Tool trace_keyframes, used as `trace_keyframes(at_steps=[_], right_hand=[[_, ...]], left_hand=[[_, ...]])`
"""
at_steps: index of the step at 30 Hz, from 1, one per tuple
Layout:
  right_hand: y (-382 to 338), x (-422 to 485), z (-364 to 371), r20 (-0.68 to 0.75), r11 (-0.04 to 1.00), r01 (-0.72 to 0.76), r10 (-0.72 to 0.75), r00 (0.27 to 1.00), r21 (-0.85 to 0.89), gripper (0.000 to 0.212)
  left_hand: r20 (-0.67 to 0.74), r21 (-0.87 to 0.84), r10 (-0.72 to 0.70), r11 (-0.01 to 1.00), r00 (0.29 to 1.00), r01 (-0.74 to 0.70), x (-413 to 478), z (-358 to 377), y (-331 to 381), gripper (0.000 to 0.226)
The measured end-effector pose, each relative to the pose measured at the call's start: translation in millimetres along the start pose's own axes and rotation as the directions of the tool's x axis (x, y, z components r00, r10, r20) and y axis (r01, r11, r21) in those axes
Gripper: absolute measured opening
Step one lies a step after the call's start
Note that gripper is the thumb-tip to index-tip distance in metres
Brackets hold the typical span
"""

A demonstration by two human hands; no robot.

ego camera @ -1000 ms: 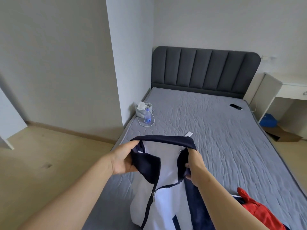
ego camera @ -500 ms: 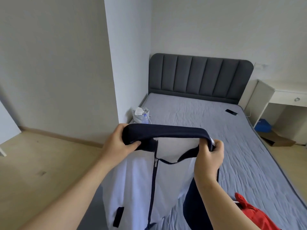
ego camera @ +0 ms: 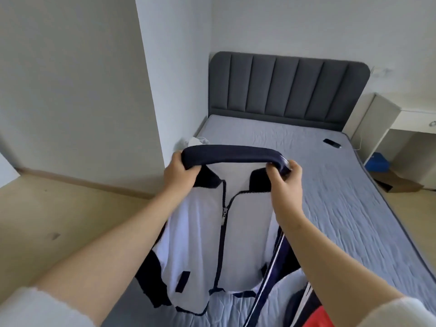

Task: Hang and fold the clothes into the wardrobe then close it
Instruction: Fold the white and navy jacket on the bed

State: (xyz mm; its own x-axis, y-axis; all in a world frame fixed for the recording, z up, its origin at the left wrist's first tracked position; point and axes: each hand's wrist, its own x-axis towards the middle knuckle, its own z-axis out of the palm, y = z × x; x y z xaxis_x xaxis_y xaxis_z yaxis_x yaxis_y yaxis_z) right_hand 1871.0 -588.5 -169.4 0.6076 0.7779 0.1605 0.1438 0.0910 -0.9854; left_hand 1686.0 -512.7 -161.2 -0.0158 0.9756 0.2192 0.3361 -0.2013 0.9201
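Left hand (ego camera: 178,172), right hand (ego camera: 284,179) each grip navy collar of white jacket (ego camera: 207,237); jacket hangs between, hem brushing bed (ego camera: 330,208) below. Keep collar taut, shoulders level, before hanging.

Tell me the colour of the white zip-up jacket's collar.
Dark navy collar, best seen in the head view.

The jacket (ego camera: 198,244) is white with a navy collar (ego camera: 231,155) and a navy zipper (ego camera: 221,232), closed from hem to chest and open at the neck. It hangs upright over the near end of the bed (ego camera: 330,197), front toward the camera, suspended by both collar ends. A red garment (ego camera: 323,317) lies at the lower right.
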Motion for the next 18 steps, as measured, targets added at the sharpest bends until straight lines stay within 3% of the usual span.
trace_keyframes(at_steps=[2,4,5,9,13,18], right_hand=[[30,30,9,0.219,0.944,-0.015,0.092,0.971,-0.33,0.078],[65,50,17,0.267,0.81,0.005,0.187,0.945,-0.587,0.091],[85,54,21,0.266,0.763,-0.01,0.239,0.934,-0.647,0.091],[177,33,34,0.296,0.713,-0.131,0.442,0.847,-0.688,0.085],[271,-7,34,0.296,0.626,-0.23,0.62,0.727,-0.745,0.08],[375,-52,31,0.222,0.49,-0.297,0.75,0.624,-0.819,0.075]], left_hand=[[0.278,0.047,-0.139,0.99,0.951,0.131,27,26,-30,0.064],[0.444,0.226,-0.243,0.962,0.862,0.155,39,53,-70,0.093],[0.495,0.292,-0.285,0.944,0.821,0.151,38,65,-91,0.097],[0.587,0.421,-0.354,0.902,0.728,0.099,14,110,-176,0.084],[0.593,0.577,-0.514,0.808,0.62,0.117,-21,139,-258,0.072],[0.529,0.679,-0.579,0.727,0.62,0.1,-69,164,-343,0.052]])
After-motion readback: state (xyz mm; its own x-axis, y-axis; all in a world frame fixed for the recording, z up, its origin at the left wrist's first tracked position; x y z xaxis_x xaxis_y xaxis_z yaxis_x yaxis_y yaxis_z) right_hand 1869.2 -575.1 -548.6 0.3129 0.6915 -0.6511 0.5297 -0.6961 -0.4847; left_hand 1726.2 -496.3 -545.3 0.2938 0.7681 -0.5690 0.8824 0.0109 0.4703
